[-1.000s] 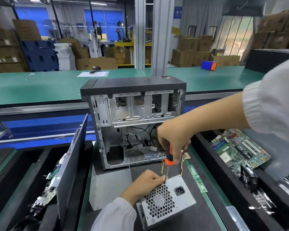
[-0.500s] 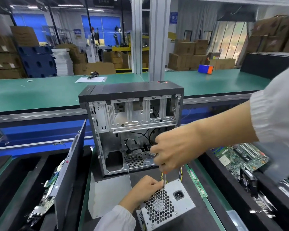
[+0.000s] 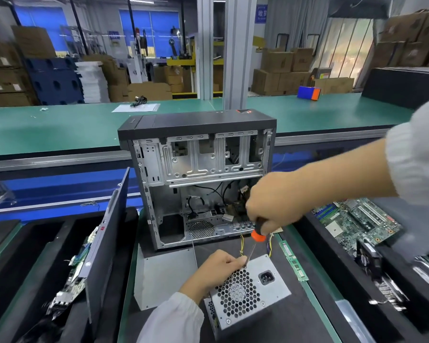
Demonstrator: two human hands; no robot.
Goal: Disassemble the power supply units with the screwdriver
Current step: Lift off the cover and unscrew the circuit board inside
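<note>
Right hand (image 3: 273, 209) wrapped around the screwdriver (image 3: 257, 235), tip down at the top corner of the power supply unit (image 3: 248, 293), which lies on the table (image 3: 315, 315) in front of the open computer case (image 3: 198, 179). Left hand (image 3: 218, 271) pinches that corner, steadying it. Best bet: seat the tip square in the screw, press firmly, turn slowly so it can't slip.

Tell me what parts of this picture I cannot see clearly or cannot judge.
All in the head view:
- Screw under the screwdriver tip: too small, and the left hand fingers crowd it.
- Power supply far side and its wires: hidden by the left hand.
- Computer case lower right inside: covered by the right hand.
- Parts in the right tray: blurred, partly behind the sleeve.
</note>
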